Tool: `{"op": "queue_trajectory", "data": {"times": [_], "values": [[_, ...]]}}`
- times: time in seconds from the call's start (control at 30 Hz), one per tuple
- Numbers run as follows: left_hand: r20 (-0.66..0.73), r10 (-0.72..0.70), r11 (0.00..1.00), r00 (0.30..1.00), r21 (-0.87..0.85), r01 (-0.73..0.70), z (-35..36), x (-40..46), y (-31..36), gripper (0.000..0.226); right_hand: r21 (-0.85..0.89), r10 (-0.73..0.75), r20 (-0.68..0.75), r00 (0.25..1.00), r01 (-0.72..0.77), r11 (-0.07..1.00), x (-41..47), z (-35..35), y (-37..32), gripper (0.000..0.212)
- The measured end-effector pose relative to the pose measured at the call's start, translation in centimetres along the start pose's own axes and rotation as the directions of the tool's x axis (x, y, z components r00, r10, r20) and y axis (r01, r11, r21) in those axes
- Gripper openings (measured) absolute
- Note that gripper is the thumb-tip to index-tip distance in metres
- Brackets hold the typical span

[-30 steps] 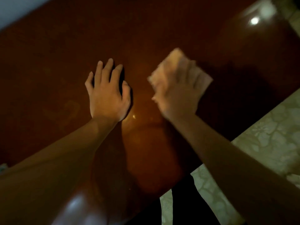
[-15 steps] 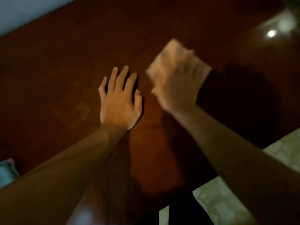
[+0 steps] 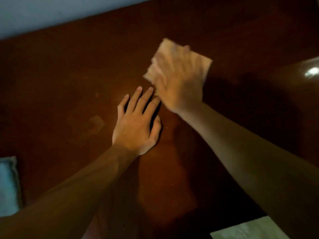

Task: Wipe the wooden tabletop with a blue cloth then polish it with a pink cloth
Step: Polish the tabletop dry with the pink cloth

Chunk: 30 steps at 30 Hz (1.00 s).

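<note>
My right hand (image 3: 179, 87) presses flat on the pink cloth (image 3: 198, 61) to polish the worktop (image 3: 69, 75), left hand (image 3: 136, 125) splayed flat for balance, blue cloth (image 3: 7, 183) parked at the left edge.

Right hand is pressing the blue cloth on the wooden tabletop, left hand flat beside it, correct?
Not quite: the head view shows the right hand pressing the folded pink cloth, not the blue one. The folded blue cloth lies at the frame's left edge. The left hand does lie flat on the dark wooden tabletop.
</note>
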<state>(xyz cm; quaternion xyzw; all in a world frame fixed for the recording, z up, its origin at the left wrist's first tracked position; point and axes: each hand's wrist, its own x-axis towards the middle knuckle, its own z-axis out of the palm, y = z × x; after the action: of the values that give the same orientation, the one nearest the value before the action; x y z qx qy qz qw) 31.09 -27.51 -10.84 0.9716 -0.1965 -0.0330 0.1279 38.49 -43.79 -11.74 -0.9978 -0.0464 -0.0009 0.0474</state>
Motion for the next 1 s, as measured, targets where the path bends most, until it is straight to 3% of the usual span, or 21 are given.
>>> {"op": "queue_trajectory", "data": {"times": [0.1, 0.17, 0.3, 0.33, 0.4, 0.5, 0.63, 0.77, 0.83, 0.9, 0.93, 1.0], "values": [[-0.009, -0.011, 1.000, 1.000, -0.003, 0.011, 0.1, 0.0, 0.1, 0.055, 0.045, -0.192, -0.039, 0.981, 0.193, 0.980, 0.8, -0.2, 0.5, 0.055], [-0.020, -0.016, 1.000, 1.000, -0.021, 0.015, 0.0, 0.0, 0.1, 0.054, -0.025, -0.214, -0.035, 0.976, 0.213, 0.977, 2.7, -0.7, 3.3, 0.056], [-0.028, -0.026, 0.999, 0.999, -0.035, 0.025, -0.1, 0.0, 0.1, 0.053, 0.029, 0.141, -0.001, 0.990, -0.141, 0.990, 7.4, -1.0, 5.8, 0.059], [-0.026, -0.026, 0.999, 0.999, -0.034, 0.025, -0.1, 0.0, 0.1, 0.053, 0.006, 0.152, 0.003, 0.988, -0.152, 0.988, 7.9, -1.1, 4.6, 0.058], [-0.023, -0.030, 0.999, 0.999, -0.035, 0.029, -0.1, 0.1, 0.3, 0.053, -0.035, -0.005, 0.013, 1.000, 0.006, 0.999, 8.1, -1.3, 1.1, 0.056], [-0.020, -0.038, 0.999, 0.999, -0.016, 0.038, 0.1, 0.2, 0.2, 0.052, 0.048, -0.279, 0.048, 0.959, 0.277, 0.960, 6.2, -0.6, -4.1, 0.056], [-0.007, -0.048, 0.999, 0.999, 0.003, 0.048, 0.0, 0.3, 0.3, 0.053, 0.038, -0.391, 0.055, 0.919, 0.389, 0.920, 7.0, -0.8, -1.0, 0.059], [-0.042, -0.135, 0.991, 0.990, 0.007, 0.136, -0.6, 2.1, 1.5, 0.047, -0.119, -0.177, -0.014, 0.984, 0.174, 0.977, 10.7, -2.2, 10.5, 0.063], [-0.067, -0.182, 0.983, 0.981, -0.018, 0.181, -0.6, 3.6, 2.4, 0.045, -0.097, -0.010, -0.007, 1.000, 0.009, 0.995, 11.1, -2.8, 15.2, 0.066], [-0.062, -0.196, 0.980, 0.979, -0.036, 0.194, -0.4, 5.4, 3.8, 0.048, -0.066, 0.172, 0.001, 0.985, -0.172, 0.983, 11.3, -3.0, 15.3, 0.059], [-0.041, -0.200, 0.979, 0.979, -0.035, 0.199, -0.1, 6.2, 4.7, 0.052, -0.074, 0.170, -0.002, 0.985, -0.170, 0.983, 11.5, -3.0, 13.8, 0.056], [0.011, -0.227, 0.974, 0.974, -0.006, 0.227, 0.5, 7.5, 6.5, 0.057, -0.081, -0.015, -0.011, 1.000, 0.014, 0.997, 11.4, -2.4, 9.3, 0.052]]}}
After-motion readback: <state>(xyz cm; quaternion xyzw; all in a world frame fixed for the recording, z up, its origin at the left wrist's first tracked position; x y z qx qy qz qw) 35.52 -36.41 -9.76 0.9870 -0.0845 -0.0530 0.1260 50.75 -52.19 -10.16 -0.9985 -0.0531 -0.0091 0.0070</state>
